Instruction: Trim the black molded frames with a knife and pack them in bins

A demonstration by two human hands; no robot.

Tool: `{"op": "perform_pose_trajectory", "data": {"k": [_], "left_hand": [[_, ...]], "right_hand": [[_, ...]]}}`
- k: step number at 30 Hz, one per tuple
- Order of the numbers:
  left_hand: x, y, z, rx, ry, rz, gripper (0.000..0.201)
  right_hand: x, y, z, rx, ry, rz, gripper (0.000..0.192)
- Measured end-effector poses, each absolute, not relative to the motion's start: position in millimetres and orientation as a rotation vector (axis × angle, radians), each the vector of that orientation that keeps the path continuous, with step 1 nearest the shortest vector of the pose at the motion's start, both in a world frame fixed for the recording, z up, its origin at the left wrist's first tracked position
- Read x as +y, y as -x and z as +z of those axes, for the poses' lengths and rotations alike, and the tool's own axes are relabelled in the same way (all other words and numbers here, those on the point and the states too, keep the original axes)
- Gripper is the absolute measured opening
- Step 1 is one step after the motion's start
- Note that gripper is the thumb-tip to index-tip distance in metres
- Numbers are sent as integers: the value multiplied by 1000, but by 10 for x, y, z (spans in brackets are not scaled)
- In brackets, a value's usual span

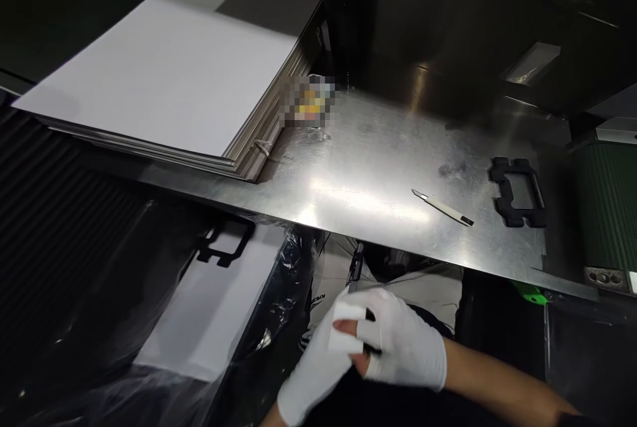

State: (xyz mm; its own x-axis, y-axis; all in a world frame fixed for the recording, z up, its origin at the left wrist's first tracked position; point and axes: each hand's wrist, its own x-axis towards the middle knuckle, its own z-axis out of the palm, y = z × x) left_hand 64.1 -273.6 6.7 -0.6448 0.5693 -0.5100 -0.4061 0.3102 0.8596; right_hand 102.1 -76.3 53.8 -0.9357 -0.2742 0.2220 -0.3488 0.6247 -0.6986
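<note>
Both my gloved hands meet below the table (358, 168) edge, right hand (398, 341) fingers clasped over left hand (318, 364). Craft knife (442, 207) lies beyond, up-right, nearer my right, blade pointing left.

Both hands wear white fabric gloves (393, 341). The stack of flat paper sheets (164, 69) is white on a silvery metal table (368, 168). The slim craft knife (442, 207) is cream beside a black foam frame (517, 191).
</note>
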Motion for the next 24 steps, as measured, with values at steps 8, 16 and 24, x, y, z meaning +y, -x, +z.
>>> {"op": "perform_pose_trajectory", "data": {"k": [8, 16, 24], "left_hand": [[-2705, -657, 35, 1657, -86, 1516, 36], [-2699, -703, 28, 1694, 1, 1549, 34], [-2686, -687, 99, 1690, 30, 1567, 29]], "right_hand": [[-734, -982, 559, -2812, -601, 1193, 43], [-706, -888, 607, -2792, -692, 1218, 38], [-695, -873, 597, -2840, -734, 1241, 40]]}}
